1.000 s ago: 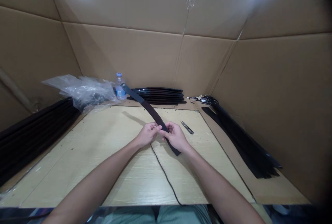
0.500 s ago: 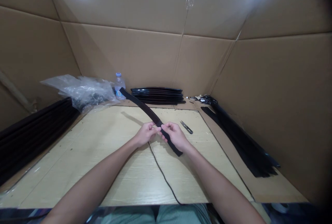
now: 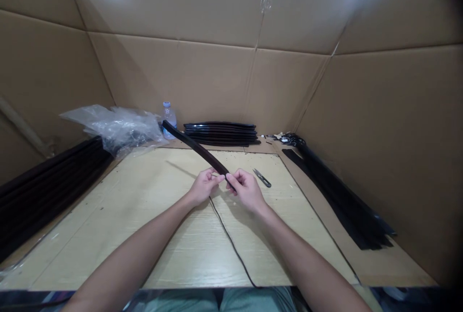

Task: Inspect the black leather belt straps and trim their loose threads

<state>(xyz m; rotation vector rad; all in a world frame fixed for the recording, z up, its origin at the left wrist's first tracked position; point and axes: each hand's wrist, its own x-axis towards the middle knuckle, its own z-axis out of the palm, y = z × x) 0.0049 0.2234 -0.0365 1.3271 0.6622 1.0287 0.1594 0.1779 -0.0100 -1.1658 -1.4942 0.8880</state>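
A long black strap (image 3: 195, 147) slants from the hands up and away to the left, its far end near a water bottle. My left hand (image 3: 204, 187) pinches the strap from the left with fingers closed. My right hand (image 3: 246, 189) grips it from the right, fingers wrapped round it and covering its near end. Both hands hover over the middle of a light wooden board (image 3: 152, 215). A thin black cord (image 3: 227, 235) runs from under the hands toward me across the board.
Small black snips (image 3: 262, 177) lie just right of the hands. Black strips are stacked at the back (image 3: 220, 132), along the right (image 3: 340, 196) and along the left (image 3: 47, 182). A crumpled plastic bag (image 3: 115, 126) and water bottle (image 3: 169, 118) sit back left. Cardboard walls (image 3: 379, 124) surround the board.
The strap has turned edge-on and looks thinner; its near end, which stuck out below my right hand, is now hidden. Its far end swung slightly left. The hands stayed in place.
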